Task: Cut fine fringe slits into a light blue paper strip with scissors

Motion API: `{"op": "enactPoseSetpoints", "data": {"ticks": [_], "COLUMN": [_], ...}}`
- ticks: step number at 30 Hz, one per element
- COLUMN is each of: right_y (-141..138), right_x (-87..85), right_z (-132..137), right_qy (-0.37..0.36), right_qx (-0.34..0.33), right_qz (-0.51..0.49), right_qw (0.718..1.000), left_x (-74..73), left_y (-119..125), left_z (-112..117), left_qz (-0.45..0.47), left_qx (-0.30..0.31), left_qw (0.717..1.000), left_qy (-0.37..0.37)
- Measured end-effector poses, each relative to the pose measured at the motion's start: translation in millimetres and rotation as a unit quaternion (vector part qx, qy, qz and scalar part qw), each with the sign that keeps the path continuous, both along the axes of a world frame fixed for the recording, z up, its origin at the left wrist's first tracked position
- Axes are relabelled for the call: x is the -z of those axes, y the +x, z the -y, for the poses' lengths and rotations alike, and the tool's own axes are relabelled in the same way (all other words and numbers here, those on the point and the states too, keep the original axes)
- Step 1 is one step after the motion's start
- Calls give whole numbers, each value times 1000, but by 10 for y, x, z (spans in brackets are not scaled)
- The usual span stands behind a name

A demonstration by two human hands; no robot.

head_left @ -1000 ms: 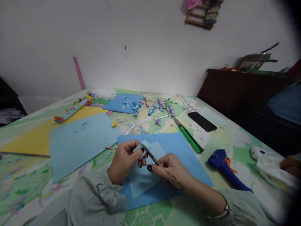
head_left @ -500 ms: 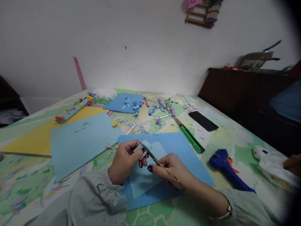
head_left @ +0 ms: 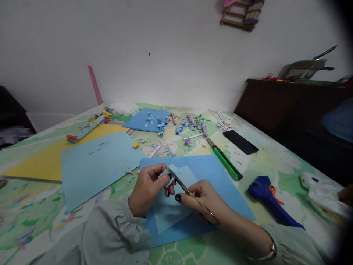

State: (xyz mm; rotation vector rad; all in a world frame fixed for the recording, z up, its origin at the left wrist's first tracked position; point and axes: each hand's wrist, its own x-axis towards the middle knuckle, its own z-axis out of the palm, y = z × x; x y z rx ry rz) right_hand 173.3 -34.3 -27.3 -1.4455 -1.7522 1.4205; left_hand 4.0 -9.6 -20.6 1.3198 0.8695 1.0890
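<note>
Between the thumb and fingers of my left hand is a small light blue piece of craft sheet. My right hand is closed round gold-handled scissors, their blades pointing up and left across the piece. Whether the blades are fully closed is hard to make out. Below both hands lies a light blue sheet, resting on a larger, darker blue sheet. My left fingers cover part of the small piece.
A green utility knife, a black phone and a blue glue gun lie to the right. At far right, another person's hand is by a white plastic bag. Leftward are light blue and yellow sheets; scraps are scattered about.
The whole view has shifted slightly, so things sit a little further right. My hands, the scissors and the small piece keep nearly the same arrangement.
</note>
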Motion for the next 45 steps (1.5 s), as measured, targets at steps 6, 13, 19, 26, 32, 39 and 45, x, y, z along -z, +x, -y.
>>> {"op": "enactPoseSetpoints", "data": {"ticks": [6, 13, 19, 26, 32, 39, 45], "right_y": [6, -5, -17, -23, -41, -22, -26], "right_x": [18, 12, -49, -58, -53, -26, -41], "right_z": [-8, -15, 3, 21, 16, 4, 9], "right_qy": [17, 2, -5, -13, -16, -4, -11], "right_qx": [1, 3, 8, 6, 9, 3, 12], "right_qz": [-11, -11, -12, -11, -4, -11, -3], "right_qw": [1000, 1000, 1000, 1000, 1000, 1000, 1000], "left_x": [15, 31, 42, 45, 26, -5, 3], "left_y": [5, -12, -26, -5, -1, 9, 4], "left_z": [-1, -7, -9, -25, -23, 2, -4], "left_qz": [13, 21, 29, 22, 7, 2, 3], "left_qx": [4, 18, 25, 25, 23, 18, 24], "left_qw": [1000, 1000, 999, 999, 1000, 1000, 1000], "left_qy": [-4, -6, 2, -5, -14, -20, -13]}}
